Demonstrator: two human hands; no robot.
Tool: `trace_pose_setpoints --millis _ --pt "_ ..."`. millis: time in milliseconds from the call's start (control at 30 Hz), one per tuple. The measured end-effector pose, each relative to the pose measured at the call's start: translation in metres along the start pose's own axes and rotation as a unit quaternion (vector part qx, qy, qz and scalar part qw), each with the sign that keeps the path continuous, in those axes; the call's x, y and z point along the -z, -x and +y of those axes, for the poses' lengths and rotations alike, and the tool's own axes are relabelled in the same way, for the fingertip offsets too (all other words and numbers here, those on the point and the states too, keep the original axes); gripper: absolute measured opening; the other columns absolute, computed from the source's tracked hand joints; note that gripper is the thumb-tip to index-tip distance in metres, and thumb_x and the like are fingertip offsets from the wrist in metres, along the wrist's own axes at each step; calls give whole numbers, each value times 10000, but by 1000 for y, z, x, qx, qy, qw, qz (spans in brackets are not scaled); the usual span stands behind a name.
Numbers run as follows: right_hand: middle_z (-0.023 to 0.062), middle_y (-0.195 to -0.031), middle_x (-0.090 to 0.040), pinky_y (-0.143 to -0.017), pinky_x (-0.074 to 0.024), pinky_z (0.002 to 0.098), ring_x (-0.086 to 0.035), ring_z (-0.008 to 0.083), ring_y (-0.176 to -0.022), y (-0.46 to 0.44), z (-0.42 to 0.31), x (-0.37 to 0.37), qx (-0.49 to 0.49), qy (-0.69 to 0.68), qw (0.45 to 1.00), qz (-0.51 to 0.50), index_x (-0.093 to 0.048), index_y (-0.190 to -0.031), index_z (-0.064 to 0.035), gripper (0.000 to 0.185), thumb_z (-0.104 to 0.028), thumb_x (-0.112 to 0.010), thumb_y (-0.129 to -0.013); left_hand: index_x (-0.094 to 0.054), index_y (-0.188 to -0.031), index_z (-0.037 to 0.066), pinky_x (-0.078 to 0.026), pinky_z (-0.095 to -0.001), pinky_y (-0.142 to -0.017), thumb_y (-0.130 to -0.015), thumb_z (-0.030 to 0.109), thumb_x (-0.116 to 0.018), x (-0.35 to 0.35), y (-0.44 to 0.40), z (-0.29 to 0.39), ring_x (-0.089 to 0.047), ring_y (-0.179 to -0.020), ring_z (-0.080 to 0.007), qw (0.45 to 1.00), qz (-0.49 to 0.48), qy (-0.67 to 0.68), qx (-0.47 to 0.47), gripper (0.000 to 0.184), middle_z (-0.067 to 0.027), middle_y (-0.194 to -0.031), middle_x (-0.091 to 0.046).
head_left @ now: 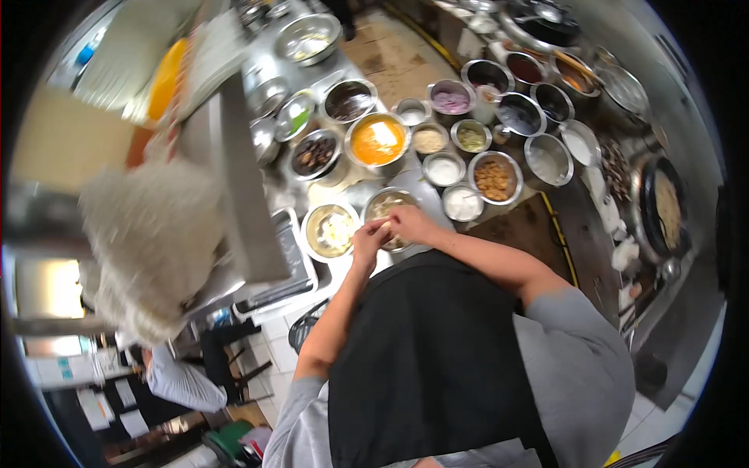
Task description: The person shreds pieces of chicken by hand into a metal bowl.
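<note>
Both my hands meet over the near edge of a metal bowl (381, 204) that holds pale pieces. My left hand (370, 239) has its fingers pinched together, and my right hand (411, 224) is closed against them. Whatever lies between the fingertips is too small to make out. Just left of my hands stands another metal bowl (310, 234) with white and pale yellow pieces. Behind them is a bowl of orange liquid (370, 143). White powder fills two small bowls (444, 169) (463, 203) to the right.
Bowls of dark pieces (314, 154), brown chunks (494, 179) and purple pieces (450, 100) stand farther back. A tray (295, 269) lies at the left. A shelf edge with a whitish cloth (156, 234) juts in at the left. A seated person (181, 379) is at the lower left.
</note>
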State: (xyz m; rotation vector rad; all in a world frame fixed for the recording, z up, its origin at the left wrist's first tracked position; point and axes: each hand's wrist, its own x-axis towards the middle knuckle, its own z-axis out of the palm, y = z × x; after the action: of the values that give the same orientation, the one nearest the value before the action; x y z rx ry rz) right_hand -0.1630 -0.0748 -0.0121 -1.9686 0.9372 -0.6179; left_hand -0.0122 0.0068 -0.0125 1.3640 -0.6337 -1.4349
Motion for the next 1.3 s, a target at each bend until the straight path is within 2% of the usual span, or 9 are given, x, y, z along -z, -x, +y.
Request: trace_pose_setpoints --millis 100,200,533,733,833,933,1000,1167,1300 --pt "192 -804 -654 -656 -493 419 -642 329 -731 -7 15 -15 -28 -51 998 -3 -654 -837 -14 167 -168 -618 -785 -643 -1150 -3 -553 -266 -772 -909 131 -635 -3 1 8 -653 -851 -141 1000 7 -24 14 276 -66 -971 -669" --pt "183 -778 -648 -674 -493 425 -638 337 -742 -6 10 -3 -20 -42 999 14 -623 -765 -30 155 -183 -619 -740 -602 -1161 -32 -547 -280 -804 -917 92 -614 1 -6 -2 -646 -912 -167 999 6 46 27 273 -102 -1032 -651" --pt "203 -757 -653 -680 -497 471 -645 382 -750 -11 17 7 1 -29 999 -15 -623 -743 -25 173 -198 -620 -744 -537 -1195 -7 -528 -335 -860 -952 80 -490 -16 5 15 -615 -850 -178 980 4 188 58 262 -79 -944 -635" --pt "211 -818 -637 -719 -490 466 -626 385 -822 -15 20 17 10 -30 997 -71 -625 -857 -18 197 -188 -613 -758 -564 -1207 37 -491 -357 -896 -916 125 -562 -9 -5 -6 -595 -906 -191 966 35 247 65 303 -74 -982 -643" --pt "195 -871 -643 -721 -493 449 -627 360 -828 -16 22 20 5 -73 993 -93 -636 -897 -36 225 -237 -601 -803 -567 -1201 39 -465 -331 -928 -902 136 -596 -6 -3 -14 -587 -968 -173 958 -2 279 63 315 -67 -1066 -641" --pt "149 -817 -637 -678 -488 385 -606 272 -729 -16 22 27 11 -158 979 -132 -616 -882 -20 179 -187 -596 -822 -528 -1229 22 -484 -332 -920 -898 103 -612 -29 8 6 -592 -989 -163 974 3 221 42 351 -71 -1076 -630" --pt "128 -787 -634 -664 -483 351 -597 222 -711 -15 23 34 -3 -143 980 -142 -608 -889 -13 175 -178 -598 -832 -515 -1232 29 -507 -324 -884 -909 102 -604 -29 9 5 -595 -943 -159 965 9 257 50 343 -59 -1043 -621" --pt "112 -773 -638 -663 -483 334 -599 196 -705 -15 23 43 3 -181 969 -165 -606 -876 -6 186 -189 -604 -841 -581 -1025 76 -538 -304 -825 -916 142 -623 -36 10 -2 -598 -863 -151 936 72 341 54 135 -22 -908 -604" --pt "109 -763 -635 -659 -484 330 -601 191 -697 -18 29 45 17 -170 968 -185 -606 -864 1 187 -185 -602 -840 -567 -1066 67 -532 -297 -806 -916 124 -618 -42 9 -15 -596 -818 -145 920 94 380 26 168 -26 -910 -605"
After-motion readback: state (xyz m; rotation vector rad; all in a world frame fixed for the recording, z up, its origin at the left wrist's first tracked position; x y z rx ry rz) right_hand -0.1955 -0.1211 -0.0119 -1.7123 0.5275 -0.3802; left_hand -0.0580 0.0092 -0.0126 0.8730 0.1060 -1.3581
